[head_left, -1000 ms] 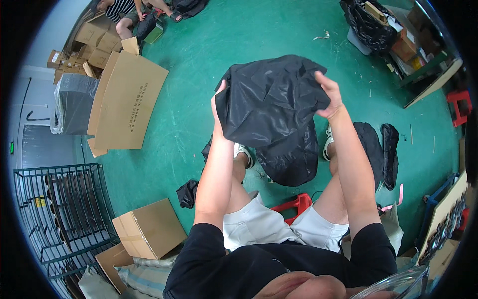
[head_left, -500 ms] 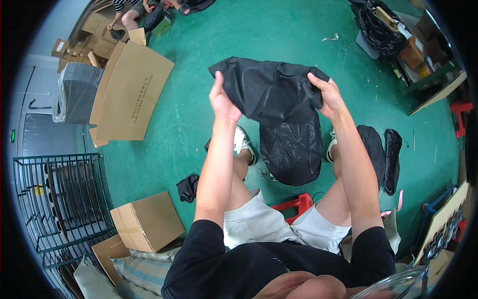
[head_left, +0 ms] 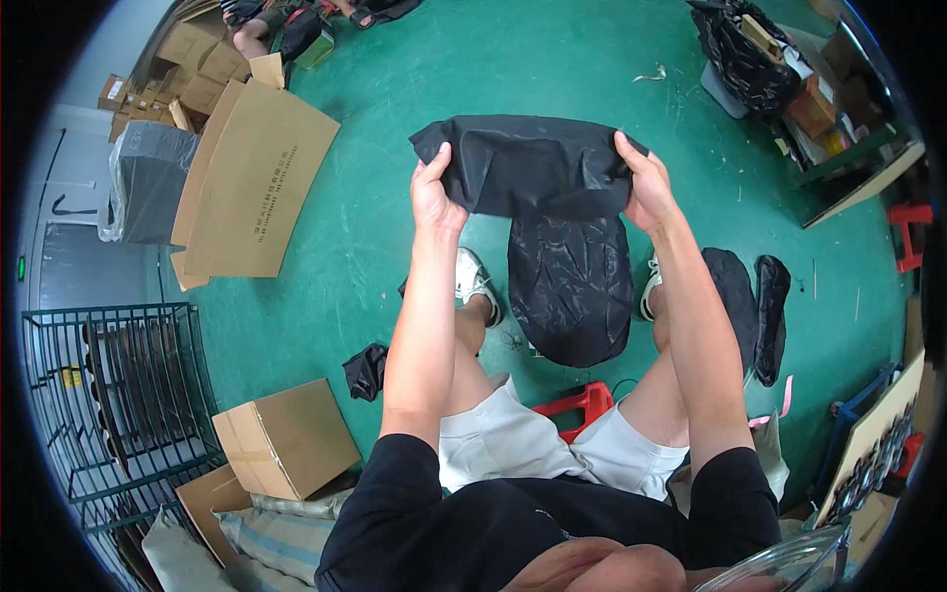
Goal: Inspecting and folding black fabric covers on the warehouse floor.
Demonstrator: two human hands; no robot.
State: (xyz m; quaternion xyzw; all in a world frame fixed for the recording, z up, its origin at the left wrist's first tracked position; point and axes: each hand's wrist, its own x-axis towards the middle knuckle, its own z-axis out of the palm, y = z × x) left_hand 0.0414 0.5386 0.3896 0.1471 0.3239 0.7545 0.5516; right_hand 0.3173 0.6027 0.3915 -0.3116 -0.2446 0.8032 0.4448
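Stretched between my two hands is a piece of black fabric (head_left: 533,163), its kind not clear; it looks like a cover or bag. My left hand (head_left: 437,192) pinches its left end, thumb on top. The right end is gripped by my right hand (head_left: 646,187) in the same way. Below the held cloth, a rounded black fabric piece (head_left: 570,291) lies between my feet, its upper edge hidden by the held one. I cannot tell whether the two are joined. More black fabric pieces (head_left: 730,301) rest beside my right leg, and a crumpled black bundle (head_left: 365,372) lies left of my left leg.
A red stool (head_left: 589,403) shows between my thighs. On the left stand a large open carton (head_left: 258,183), a smaller box (head_left: 291,434) and a green wire rack (head_left: 118,395). Cluttered shelving (head_left: 858,153) is at the right. Another person (head_left: 254,30) sits at far left.
The held fabric has been pulled flatter and its lower edge has risen, showing more of the rounded piece below. Both hands still grip its ends.
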